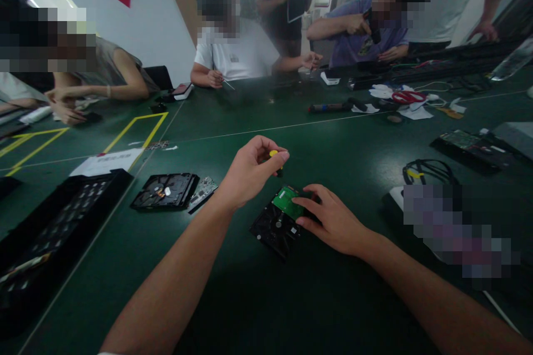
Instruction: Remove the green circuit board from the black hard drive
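Green board [287, 199] being touched, yellow-topped tool [273, 153] being pinched

So the hard drive [278, 226] is being supported by the dark green table [353, 147], pretty much front and centre, board side up. Its right side is being touched by the right hand [333, 221], with the fingers being held loosely spread and the fingertips being rested at the board and the edge. The little yellow-topped tool is being pinched between thumb and fingers of the left hand [255, 169], by the drive's far edge; whether its dark lower end is touching anything can't really be told.

Over to the left, a second drive [166, 191] is being flanked by a loose circuit board [202, 193], with a long black tray [125, 175] being seen further out. On the right, a coiled black cable [449, 171] is being shown just beyond a pixelated object [453, 233]. Across the table, a thin tool is being held by a person in a white T-shirt [239, 55], and something dark is being gripped by somebody in purple [345, 47].
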The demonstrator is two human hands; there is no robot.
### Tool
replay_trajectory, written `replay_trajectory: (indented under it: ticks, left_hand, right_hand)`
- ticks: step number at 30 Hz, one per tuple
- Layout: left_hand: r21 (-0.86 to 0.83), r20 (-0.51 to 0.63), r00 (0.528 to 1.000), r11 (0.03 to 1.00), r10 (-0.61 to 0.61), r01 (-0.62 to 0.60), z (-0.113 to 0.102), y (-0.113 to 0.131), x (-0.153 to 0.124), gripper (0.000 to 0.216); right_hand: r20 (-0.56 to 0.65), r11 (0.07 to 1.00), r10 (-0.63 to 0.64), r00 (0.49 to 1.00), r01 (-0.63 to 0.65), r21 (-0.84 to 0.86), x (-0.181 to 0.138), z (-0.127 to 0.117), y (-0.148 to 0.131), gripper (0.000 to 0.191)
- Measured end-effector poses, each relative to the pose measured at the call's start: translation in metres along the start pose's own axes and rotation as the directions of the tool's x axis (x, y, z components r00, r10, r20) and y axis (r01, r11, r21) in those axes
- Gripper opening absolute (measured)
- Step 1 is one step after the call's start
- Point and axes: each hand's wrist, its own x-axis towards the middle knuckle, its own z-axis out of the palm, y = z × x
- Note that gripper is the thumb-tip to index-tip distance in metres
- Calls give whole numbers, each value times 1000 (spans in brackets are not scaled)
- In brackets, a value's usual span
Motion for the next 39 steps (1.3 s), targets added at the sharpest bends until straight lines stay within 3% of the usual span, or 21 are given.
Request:
replay_trajectory:
  ticks: [7,14,22,28,33,39]
  left_hand:
    - [-50,96,995,999,-8,13,0,3,-1,25]
    - [-331,138,986,934,-93,134,-3,1,0,23]
    - [-54,89,995,997,-53,58,-2,3,-1,28]
    - [54,15,999,998,-30,29,-2,-1,-2,36]
    - [53,76,997,999,-3,-1,-3,2,-2,30]
    - [-99,130,991,994,-36,49,-2,2,-1,31]
  right_hand:
    - [-9,1000,-5,1000,5,3,-1,2,1,47]
    - [-1,1000,4,1000,-4,8,-1,1,0,47]
    - [-18,1000,5,1000,-4,12,-2,2,1,47]
    - [-6,1000,4,1000,-4,11,-1,0,0,47]
    - [1,1000,1,1000,-1,15,0,-1,-1,46]
    - [-15,1000,4,1000,-3,13,-1,0,-1,46]
